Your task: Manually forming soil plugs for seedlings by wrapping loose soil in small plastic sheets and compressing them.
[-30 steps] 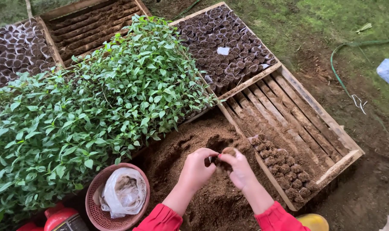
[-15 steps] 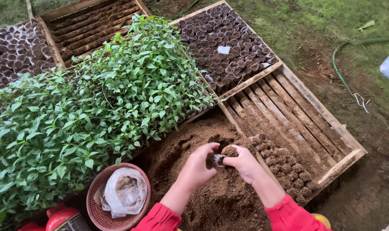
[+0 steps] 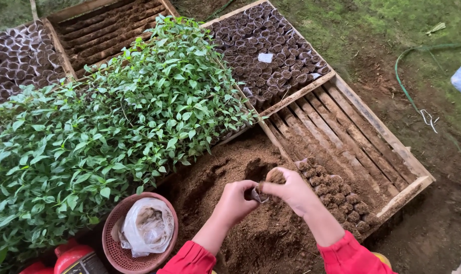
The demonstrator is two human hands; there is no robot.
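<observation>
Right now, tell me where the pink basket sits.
Head view, lower left: the pink basket sits beside the soil heap, below the green seedlings, left of the left hand.

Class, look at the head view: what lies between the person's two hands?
A small soil-filled pot, pinched by the left hand and the right hand, above the heap of brown soil.
</observation>
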